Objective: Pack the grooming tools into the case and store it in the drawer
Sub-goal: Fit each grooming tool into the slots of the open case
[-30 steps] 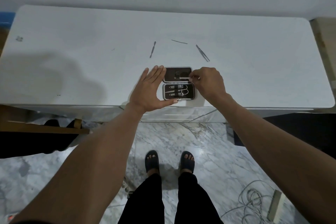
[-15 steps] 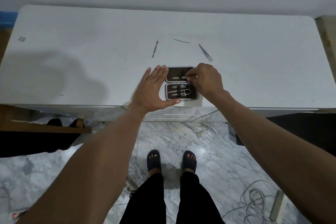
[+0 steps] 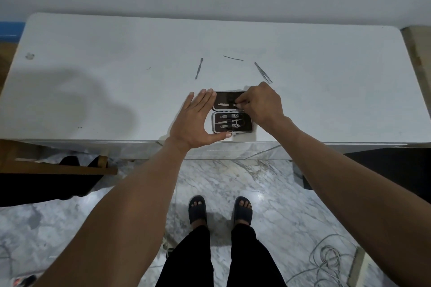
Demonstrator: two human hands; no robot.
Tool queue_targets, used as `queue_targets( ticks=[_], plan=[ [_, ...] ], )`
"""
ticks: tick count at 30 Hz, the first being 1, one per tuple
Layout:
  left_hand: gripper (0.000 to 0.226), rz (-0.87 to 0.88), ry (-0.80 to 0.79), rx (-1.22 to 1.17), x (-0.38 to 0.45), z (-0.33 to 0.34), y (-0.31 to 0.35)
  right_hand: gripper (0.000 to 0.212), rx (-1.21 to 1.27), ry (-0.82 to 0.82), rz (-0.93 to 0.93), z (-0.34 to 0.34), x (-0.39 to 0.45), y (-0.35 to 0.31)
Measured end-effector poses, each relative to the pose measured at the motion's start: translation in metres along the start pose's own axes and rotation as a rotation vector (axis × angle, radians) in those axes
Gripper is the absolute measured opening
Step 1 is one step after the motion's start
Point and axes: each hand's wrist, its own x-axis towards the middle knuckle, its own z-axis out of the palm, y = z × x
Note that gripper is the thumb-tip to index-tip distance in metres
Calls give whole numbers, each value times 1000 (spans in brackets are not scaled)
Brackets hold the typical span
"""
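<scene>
At the centre of the frame, the open case (image 3: 232, 112) lay on the worktop (image 3: 326, 91). My left hand (image 3: 197, 121), flat and open, steadied its edge; my right hand (image 3: 262, 105) pinched a file (image 3: 225, 105) into the lid. Several tools sat strapped in; three more, a pusher (image 3: 199, 68), a thin pick (image 3: 232, 58) and tweezers (image 3: 263, 72), waited above, unpacked.

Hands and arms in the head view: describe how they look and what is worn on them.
Both forearms are bare up to the frame's edge, with no sleeve showing. The left hand and the right hand wear no gloves, and no watch, bracelet or ring can be seen on either. Fingernails look short and plain.
</scene>
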Motion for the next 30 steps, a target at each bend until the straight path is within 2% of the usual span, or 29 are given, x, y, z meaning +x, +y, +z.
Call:
queue_targets(
  ticks=[3,6,13,19,23,30],
  plan=[
    [121,2,11,-1,0,0,0,19,13,-10,3,-4,2,0],
    [122,-1,0,-4,0,0,0,17,59,65,50,-8,9,4],
    [122,1,6,0,0,2,-1,24,128,266,302,-15,34,31],
    [123,0,-4,9,0,2,-1,32,123,299,412,-9,48,43],
    [122,6,13,5,0,2,-1,19,152,294,446,-5,53,43],
    [122,1,3,14,0,1,0,11,156,271,443,-6,50,40]
  ],
)
